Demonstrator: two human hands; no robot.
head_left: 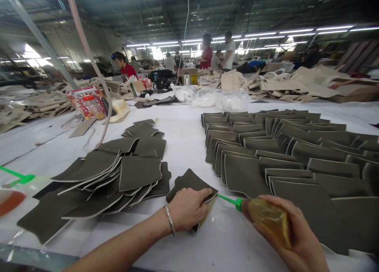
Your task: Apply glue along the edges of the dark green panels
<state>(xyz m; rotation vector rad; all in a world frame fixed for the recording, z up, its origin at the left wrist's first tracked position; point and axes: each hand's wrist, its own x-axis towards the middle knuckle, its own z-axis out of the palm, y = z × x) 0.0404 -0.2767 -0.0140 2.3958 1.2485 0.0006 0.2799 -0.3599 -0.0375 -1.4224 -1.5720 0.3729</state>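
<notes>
White table [189, 145], left hand [186, 209] gripping dark piece [189, 182], right hand [296, 240] clutching glue bottle [266, 218]

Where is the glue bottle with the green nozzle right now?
The glue bottle sits low and right in the head view, held in the right hand, its green tip at the edge of the dark piece under the left hand.

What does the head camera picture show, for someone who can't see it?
A person's left hand presses a dark grey fabric piece onto a white table, while the right hand squeezes a soft amber glue bottle with a green nozzle at its edge. Loose grey pieces lie left; neat overlapping rows lie right.
</notes>
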